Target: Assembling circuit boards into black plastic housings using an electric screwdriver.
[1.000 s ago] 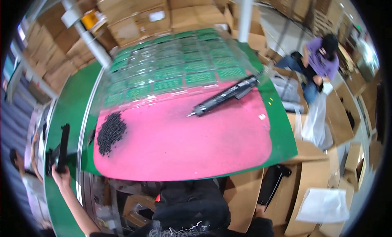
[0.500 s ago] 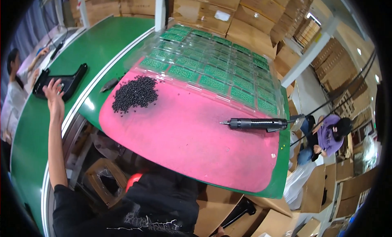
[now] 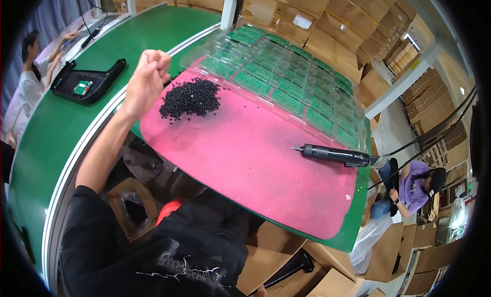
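My left hand (image 3: pixel 147 78) is raised in a closed fist above the left edge of a pink mat (image 3: pixel 255 164); whether it holds anything is hidden. Just to its right a pile of small black pieces (image 3: pixel 190 97) lies on the mat. A black electric screwdriver (image 3: pixel 335 155) rests on the mat's right side, tip pointing left, cable trailing right. Clear plastic trays with green circuit boards (image 3: pixel 286 77) lie along the far side of the mat. My right hand is out of sight.
A black plastic housing (image 3: pixel 89 81) with a small green board in it lies on the green conveyor belt (image 3: pixel 46 143) at left. One person (image 3: pixel 25 87) sits at far left, another in purple (image 3: pixel 417 187) at right. Cardboard boxes (image 3: pixel 327 15) are stacked behind and below.
My left hand has drawn back from the black housing on the belt to the mat's edge and closed into a fist. The view has swung left and closer to the mat.
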{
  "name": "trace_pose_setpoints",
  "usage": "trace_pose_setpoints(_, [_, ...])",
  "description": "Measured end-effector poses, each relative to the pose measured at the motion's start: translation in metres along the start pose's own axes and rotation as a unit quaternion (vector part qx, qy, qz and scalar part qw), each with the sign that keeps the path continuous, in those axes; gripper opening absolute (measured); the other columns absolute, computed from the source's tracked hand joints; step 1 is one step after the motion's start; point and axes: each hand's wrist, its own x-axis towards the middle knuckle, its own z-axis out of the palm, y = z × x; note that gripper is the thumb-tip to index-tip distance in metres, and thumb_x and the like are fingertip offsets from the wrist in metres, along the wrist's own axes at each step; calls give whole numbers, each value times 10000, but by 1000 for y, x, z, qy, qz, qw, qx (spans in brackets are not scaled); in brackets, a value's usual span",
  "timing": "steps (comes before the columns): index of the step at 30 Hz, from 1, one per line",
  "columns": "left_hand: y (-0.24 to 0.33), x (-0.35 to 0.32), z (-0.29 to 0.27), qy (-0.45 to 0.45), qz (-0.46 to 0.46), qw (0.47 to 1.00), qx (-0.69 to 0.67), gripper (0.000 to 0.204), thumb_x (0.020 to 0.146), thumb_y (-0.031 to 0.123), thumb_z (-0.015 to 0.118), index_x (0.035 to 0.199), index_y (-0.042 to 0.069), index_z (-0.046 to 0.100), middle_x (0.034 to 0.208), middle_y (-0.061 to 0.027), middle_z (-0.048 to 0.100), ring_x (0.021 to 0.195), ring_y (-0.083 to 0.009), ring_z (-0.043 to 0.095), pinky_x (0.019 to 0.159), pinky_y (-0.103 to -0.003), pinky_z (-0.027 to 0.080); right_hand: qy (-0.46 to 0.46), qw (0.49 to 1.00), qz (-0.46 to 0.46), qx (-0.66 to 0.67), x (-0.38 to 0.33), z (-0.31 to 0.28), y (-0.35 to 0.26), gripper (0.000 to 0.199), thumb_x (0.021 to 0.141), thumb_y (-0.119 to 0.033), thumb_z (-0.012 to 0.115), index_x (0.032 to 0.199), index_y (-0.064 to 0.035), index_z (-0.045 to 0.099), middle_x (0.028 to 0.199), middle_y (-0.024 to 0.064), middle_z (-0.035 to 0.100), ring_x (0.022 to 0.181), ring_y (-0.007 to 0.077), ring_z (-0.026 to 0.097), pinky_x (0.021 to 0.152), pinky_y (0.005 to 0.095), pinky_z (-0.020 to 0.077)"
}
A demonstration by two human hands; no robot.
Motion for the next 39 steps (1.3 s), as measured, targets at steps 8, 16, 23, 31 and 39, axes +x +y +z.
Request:
trace_pose_setpoints(8, [-24,11,74,-292,-93,948,90,91,965,101,503,981,90,415,920,-6,480,800,-86,436,708,-253,398,-25,999,1,42,-65,-39,54,625,888,-440,615,1343,-25,511,1307,259,552,1068,416,604,913,480,499])
trace_pose_setpoints(16, [-50,27,122,-530,-76,808,247,159,927,158,561,999,17,558,842,-94,614,755,-199,584,673,-328,455,166,853,-47,493,-148,-200,-47,430,965,-306,574,1035,109,665,955,189,697,831,316,630,817,467,509])
trace_pose_setpoints(23, [-89,25,122,-537,-36,825,172,182,935,173,560,1013,10,576,893,-107,632,800,-232,608,723,-371,476,-31,755,-362,546,-230,-277,-198,535,873,-208,596,1331,15,434,1289,192,524,1133,307,556,968,455,463])
trace_pose_setpoints(31, [-73,23,100,-465,-148,863,131,388,910,234,638,1198,-13,559,1065,-163,653,939,-240,639,830,-334,516,-398,770,-367,336,-339,-229,-330,294,893,-98,600,1126,70,539,932,163,682,783,230,687,670,344,587])
trace_pose_setpoints(39, [-61,27,86,-497,-84,798,331,250,824,142,640,1042,22,614,1026,-136,629,965,-328,620,837,-431,508,-274,595,-754,53,-341,-295,-486,176,783,-42,710,948,-23,654,862,124,685,720,225,683,655,306,550])
